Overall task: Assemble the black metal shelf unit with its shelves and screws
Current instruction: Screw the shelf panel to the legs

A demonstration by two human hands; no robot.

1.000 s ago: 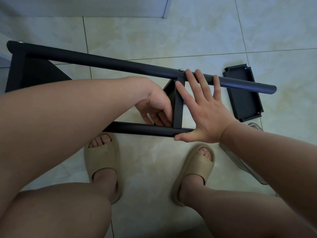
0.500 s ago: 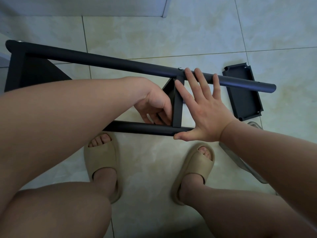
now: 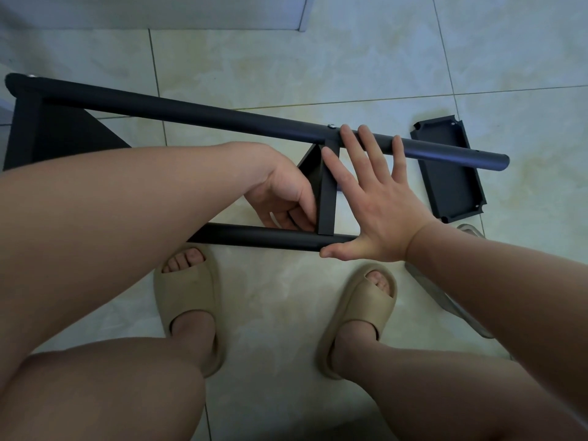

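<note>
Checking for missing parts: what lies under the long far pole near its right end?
A loose black shelf tray lies on the tiled floor, below the far pole. The strip of tray the pole crosses is hidden.

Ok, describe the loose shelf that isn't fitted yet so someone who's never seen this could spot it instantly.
Follow the long black tube across the tiled floor to its free right end, past the right hand. The loose shelf lies flat on the tiles there, partly behind that end. Unlike the two fixed shelves, it is joined to nothing and shows notched corners.
</note>
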